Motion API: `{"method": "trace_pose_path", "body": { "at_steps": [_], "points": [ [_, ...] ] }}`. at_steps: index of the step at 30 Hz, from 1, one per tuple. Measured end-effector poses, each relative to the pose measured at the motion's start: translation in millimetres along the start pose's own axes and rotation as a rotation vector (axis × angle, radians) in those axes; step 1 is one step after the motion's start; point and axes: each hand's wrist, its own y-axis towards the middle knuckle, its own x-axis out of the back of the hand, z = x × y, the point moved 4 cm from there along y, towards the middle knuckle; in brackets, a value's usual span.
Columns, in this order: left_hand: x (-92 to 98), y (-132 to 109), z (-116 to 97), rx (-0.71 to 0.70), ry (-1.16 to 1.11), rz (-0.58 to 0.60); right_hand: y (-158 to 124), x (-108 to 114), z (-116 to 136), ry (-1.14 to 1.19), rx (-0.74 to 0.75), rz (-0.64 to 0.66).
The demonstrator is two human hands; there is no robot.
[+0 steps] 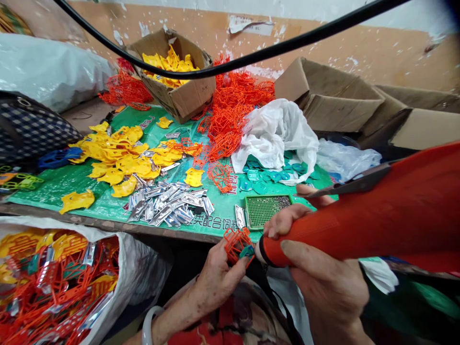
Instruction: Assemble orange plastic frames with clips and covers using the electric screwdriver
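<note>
My left hand [217,275] pinches the orange lattice frame [235,243] by the surface [111,212], just left of the red lever-trigger tool [345,227] my right hand [325,280] clamps, whose long axis slants down-left toward the frame.

I log a green-covered table [109,206] beyond the left hand [220,274]; on it, silver plates [168,203] and yellow parts [124,160] leftward, green tray [260,213] rightward.

At three o'clock, the edge crops the red tool [359,220]. At six, the left grip [220,274] partly hides the orange frame [234,243]. At eight, the sack [138,261] is cut off. Grains [284,203] in the tray [262,214] are too small to tell.
</note>
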Motion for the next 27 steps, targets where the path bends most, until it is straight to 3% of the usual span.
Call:
{"method": "trace_pose_path", "body": {
  "at_steps": [17, 27],
  "points": [
    [1.5, -1.6, 2.1, 0.006, -0.038, 0.021, 0.2, 1.5, 1.4, 0.011, -0.03, -0.046],
    [0.0, -5.3, 26.3, 0.232, -0.578, 0.008, 9.0, -1.5, -0.9, 0.06, -0.034, -0.044]
  ]
}}
